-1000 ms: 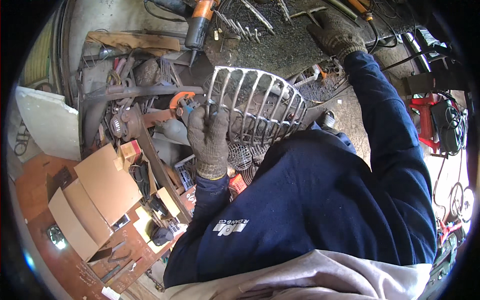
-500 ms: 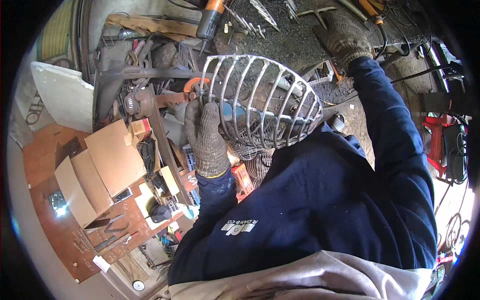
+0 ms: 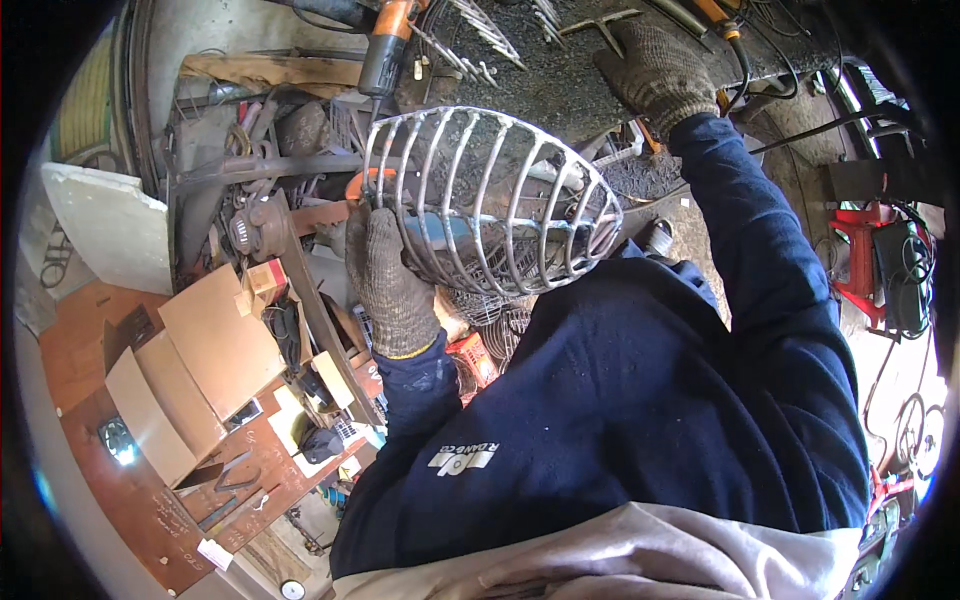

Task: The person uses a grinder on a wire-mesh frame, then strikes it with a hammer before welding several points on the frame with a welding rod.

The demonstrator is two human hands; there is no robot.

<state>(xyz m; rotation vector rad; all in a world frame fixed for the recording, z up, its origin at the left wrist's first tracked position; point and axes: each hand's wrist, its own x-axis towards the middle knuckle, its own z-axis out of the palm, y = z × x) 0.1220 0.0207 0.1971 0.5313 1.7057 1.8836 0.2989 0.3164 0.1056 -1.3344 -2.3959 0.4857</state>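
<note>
My left hand (image 3: pixel 390 275), in a grey knitted glove, is closed on the wide end of a basket-shaped metal cage (image 3: pixel 470 190). The cage has curved ribs and tapers to the right, in front of my dark blue top. At the bench, my gloved right hand (image 3: pixel 660 80) is closed around the shaft of a T-shaped chipping hammer (image 3: pixel 600 24). Its thin crosspiece shows beyond the fingers; most of the shaft is hidden by the glove. An orange clamp-like piece (image 3: pixel 365 184) sits by the cage's left end.
A dark, gritty bench (image 3: pixel 560 85) holds several metal rods (image 3: pixel 490 35) and an orange-and-grey power tool (image 3: pixel 385 55). Another orange-handled tool (image 3: pixel 722 18) lies at the far right with a black cable. Cardboard boxes (image 3: pixel 220 345) rest on a brown board at left.
The view has shifted slightly, so the scene, cage and both hands appear a little further left. Both hands keep the same grips.
</note>
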